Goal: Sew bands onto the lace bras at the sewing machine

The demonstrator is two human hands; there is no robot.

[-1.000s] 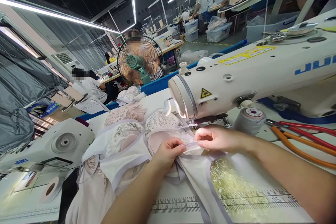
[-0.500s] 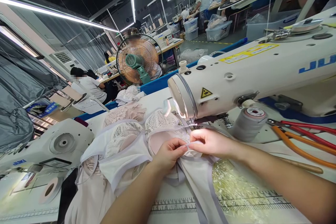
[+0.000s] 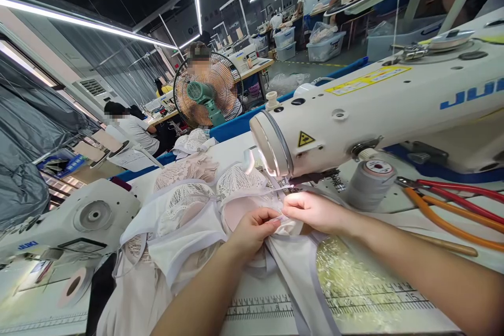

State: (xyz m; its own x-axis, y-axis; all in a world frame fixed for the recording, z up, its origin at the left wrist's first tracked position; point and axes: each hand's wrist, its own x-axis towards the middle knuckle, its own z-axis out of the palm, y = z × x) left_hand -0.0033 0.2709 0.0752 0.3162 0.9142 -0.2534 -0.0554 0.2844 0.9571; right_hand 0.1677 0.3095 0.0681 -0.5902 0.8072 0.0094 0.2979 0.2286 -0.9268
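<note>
A pale bra with lace cups lies spread below the head of a white sewing machine. My left hand pinches the edge of this bra between thumb and fingers. Right beside it, my right hand is closed on the same bra edge, close to the machine's needle area; its fingertips are partly hidden by the hand itself. A narrow strip runs from the fabric up to the needle area. More pale bras lie joined or piled to the left, and a wing of the fabric hangs toward me.
Right of the machine head stand a grey thread cone and scissors with orange handles. Yellowish thread clippings lie near a printed ruler. Left is another sewing machine; beyond, a fan and people at work.
My right fingers have shifted slightly and closed in more at the bra edge; the left hand keeps its pinch. The camera view has moved a little.
</note>
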